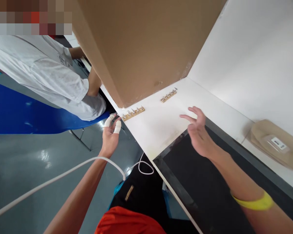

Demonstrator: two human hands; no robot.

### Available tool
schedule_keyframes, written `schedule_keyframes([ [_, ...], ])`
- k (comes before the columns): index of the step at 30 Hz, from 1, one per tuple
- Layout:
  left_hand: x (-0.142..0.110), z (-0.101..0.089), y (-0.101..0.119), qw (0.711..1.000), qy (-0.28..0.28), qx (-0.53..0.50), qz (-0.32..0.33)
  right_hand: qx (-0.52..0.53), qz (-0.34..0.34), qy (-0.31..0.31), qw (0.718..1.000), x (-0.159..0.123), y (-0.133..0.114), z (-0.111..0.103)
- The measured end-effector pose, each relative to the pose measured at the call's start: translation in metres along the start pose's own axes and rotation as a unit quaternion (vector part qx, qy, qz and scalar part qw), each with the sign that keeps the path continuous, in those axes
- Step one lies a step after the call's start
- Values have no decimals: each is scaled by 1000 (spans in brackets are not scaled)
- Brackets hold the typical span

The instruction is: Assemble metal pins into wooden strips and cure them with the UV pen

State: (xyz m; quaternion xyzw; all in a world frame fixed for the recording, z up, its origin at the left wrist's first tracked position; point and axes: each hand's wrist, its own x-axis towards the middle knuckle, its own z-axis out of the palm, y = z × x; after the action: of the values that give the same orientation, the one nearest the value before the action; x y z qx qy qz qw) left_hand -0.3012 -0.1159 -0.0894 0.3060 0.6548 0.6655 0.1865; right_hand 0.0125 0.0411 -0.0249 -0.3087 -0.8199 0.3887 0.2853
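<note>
My left hand (111,135) is raised at the left edge of the white table (158,130), two fingertips wrapped in white tape, pinched near the end of a brass strip of metal terminals (133,113). What the fingers hold, if anything, is too small to make out. A second brass terminal strip (169,95) lies farther back on the table. My right hand (197,131) hovers over the table with fingers spread, holding nothing. A yellow band (255,203) is on my right forearm.
A large cardboard panel (141,45) stands at the table's back, a white wall panel (254,55) to the right. A black mat (210,182) lies near me. A beige pouch (275,144) sits right. Another person in a white shirt (48,81) sits on a blue chair (19,113). A white cable (63,174) crosses below.
</note>
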Motion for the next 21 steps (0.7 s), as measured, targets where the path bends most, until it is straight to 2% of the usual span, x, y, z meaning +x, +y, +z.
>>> schedule_keyframes([
  [5, -2, 3, 6, 999, -41, -13, -14, -24, -26, -52, 998, 54, -9, 73],
  [8, -2, 2, 9, 998, -61, -14, -24, -57, -42, -71, 995, 74, -12, 100],
  [11, -3, 1, 11, 997, -73, -11, -27, -80, -54, -69, 993, 82, -11, 107],
  [21, -13, 2, 9, 994, -105, -5, -12, -106, -101, -91, 985, 73, 9, 94],
])
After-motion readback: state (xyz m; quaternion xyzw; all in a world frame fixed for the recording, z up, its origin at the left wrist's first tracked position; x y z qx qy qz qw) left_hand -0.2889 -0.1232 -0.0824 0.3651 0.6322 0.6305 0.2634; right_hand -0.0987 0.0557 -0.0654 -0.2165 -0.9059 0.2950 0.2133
